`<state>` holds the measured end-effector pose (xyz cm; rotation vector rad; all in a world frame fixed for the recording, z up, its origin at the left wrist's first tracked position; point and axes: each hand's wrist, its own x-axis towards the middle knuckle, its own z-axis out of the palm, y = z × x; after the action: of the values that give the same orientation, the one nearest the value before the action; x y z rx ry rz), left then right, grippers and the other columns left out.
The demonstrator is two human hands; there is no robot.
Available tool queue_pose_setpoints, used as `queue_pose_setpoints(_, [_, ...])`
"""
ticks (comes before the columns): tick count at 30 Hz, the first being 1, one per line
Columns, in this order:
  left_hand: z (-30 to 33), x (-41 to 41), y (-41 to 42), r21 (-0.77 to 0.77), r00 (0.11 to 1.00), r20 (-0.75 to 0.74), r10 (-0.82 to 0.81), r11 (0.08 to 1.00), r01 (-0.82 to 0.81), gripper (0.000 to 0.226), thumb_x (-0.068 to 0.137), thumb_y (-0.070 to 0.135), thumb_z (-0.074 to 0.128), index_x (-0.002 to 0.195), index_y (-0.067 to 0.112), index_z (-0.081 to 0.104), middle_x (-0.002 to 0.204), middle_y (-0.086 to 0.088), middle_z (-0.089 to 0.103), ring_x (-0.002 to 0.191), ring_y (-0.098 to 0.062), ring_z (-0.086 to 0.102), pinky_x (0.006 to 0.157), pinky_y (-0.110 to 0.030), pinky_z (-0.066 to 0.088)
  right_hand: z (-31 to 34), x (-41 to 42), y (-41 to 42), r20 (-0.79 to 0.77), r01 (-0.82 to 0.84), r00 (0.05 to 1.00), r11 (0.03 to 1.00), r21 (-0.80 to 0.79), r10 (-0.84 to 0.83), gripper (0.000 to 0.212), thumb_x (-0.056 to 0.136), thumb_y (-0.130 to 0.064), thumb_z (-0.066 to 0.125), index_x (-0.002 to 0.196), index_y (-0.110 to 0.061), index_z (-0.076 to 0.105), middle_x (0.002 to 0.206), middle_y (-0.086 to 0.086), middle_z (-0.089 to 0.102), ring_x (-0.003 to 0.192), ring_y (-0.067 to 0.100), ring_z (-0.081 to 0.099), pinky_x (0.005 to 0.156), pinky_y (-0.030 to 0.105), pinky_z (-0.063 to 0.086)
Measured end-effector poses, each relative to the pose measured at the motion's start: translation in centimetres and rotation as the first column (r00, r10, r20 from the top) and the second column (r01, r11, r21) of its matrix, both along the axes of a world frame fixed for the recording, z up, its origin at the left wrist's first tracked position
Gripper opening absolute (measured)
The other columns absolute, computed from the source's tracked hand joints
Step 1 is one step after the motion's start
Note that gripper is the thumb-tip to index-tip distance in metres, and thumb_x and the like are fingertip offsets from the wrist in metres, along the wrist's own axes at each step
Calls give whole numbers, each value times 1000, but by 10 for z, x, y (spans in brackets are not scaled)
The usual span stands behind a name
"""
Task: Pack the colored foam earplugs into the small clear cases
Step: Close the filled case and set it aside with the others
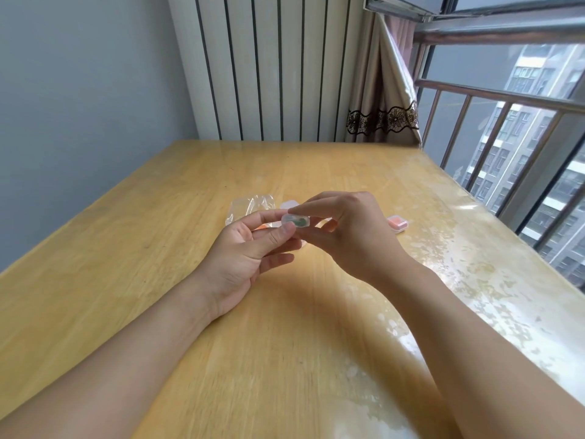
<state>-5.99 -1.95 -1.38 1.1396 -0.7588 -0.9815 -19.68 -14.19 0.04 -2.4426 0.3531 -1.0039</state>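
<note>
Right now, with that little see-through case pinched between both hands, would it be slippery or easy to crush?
The clear case looks like smooth, glossy plastic, so probably a bit slippery. It keeps its shape between the left hand and right hand, so likely stiff. Fingertips alone carry it, so it seems light.

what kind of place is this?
Probably a high-rise flat, at a wooden table beside a railed window; apartment towers show outside, and a white radiator and a curtain stand behind.
</note>
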Motion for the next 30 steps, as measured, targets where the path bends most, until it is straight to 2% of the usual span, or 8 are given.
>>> queue_pose_setpoints(5, [-4,-2,-1,1,995,91,29,1000,-29,34,76,21,75,110,14,69,100,-13,78,90,-20,74,72,-26,59,-1,-5,-11,-174,-42,981,971,236,84,22,85,-22,81,107,-20,78,96,-12,77,87,8,74,78,25,59])
queue_pose_setpoints(9, [-8,-4,-3,16,977,210,23,1000,-27,30,84,14,72,115,13,70,99,-13,78,91,-21,74,76,-29,61,3,-14,-20,-119,-154,953,783,602,278,22,86,-7,78,108,-4,74,99,20,77,92,31,75,91,43,60])
queue_pose_setpoints(14, [-12,-4,-5,28,961,274,44,998,-53,22,86,7,72,107,13,73,94,-15,78,83,-18,74,71,-25,60,5,-17,-21,-142,-129,940,711,692,309,15,84,-4,78,99,-3,76,94,19,77,85,23,72,83,33,60])
queue_pose_setpoints(17, [-14,-4,-7,4,915,389,105,993,-115,24,85,5,75,107,15,72,87,-13,77,78,-19,75,64,-25,58,7,-18,-24,-176,0,977,829,559,119,12,86,-8,79,97,-5,79,84,15,78,75,25,75,72,34,63])
queue_pose_setpoints(19, [-15,-1,-6,-45,825,532,192,979,-200,24,82,9,79,103,19,74,83,-7,76,72,-13,71,59,-23,56,3,-23,-35,-277,239,946,941,240,-169,8,86,-17,79,89,-10,80,75,9,77,69,26,73,65,40,63])
queue_pose_setpoints(23, [-13,11,-4,-157,557,769,313,938,-310,24,74,18,87,93,27,76,68,12,68,55,-16,54,61,-20,51,-9,-37,-59,-368,574,696,785,-232,-617,10,75,-10,73,84,-12,77,85,9,75,79,34,69,64,42,60])
queue_pose_setpoints(27, [-8,19,0,-225,344,877,336,919,-324,35,66,11,89,96,24,76,81,10,65,59,2,52,56,-9,43,-13,-41,-68,-390,642,631,734,-221,-670,22,78,-7,74,93,-22,76,95,4,71,81,31,66,63,32,49])
queue_pose_setpoints(30, [-3,35,3,-196,201,936,289,902,-383,44,65,16,83,106,27,71,96,11,60,80,3,51,69,-10,37,-7,-46,-66,-486,616,629,770,-163,-606,14,78,-20,83,88,-26,74,94,1,70,78,25,65,59,30,47])
